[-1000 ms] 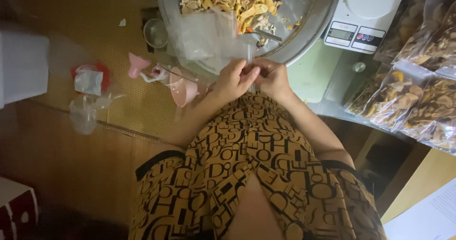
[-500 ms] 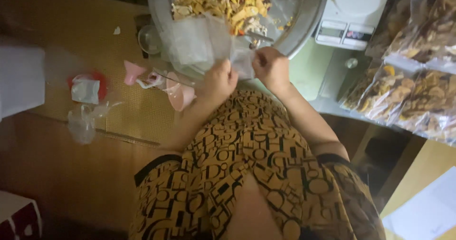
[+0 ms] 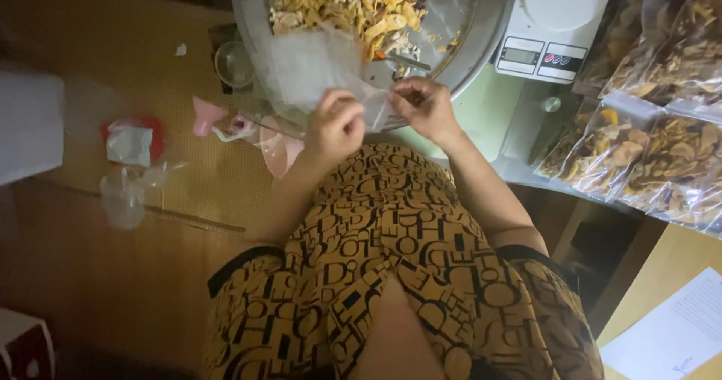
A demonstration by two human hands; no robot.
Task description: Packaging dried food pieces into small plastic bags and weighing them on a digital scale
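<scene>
While both hands pinch it, bag [image 3: 316, 68] before bowl [image 3: 481, 42].

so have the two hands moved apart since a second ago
Yes. The left hand and right hand have spread apart along the metal bowl rim, stretching the clear bag.

My hands are apart now: left hand [image 3: 336, 127] and right hand [image 3: 422, 105] spread the clear bag [image 3: 312, 68] open at bowl's [image 3: 481, 30] near rim.

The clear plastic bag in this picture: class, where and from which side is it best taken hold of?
Probably at its near open edge, from the person's side: the clear plastic bag drapes over the metal bowl rim, and the left hand and right hand already pinch that edge.
</scene>
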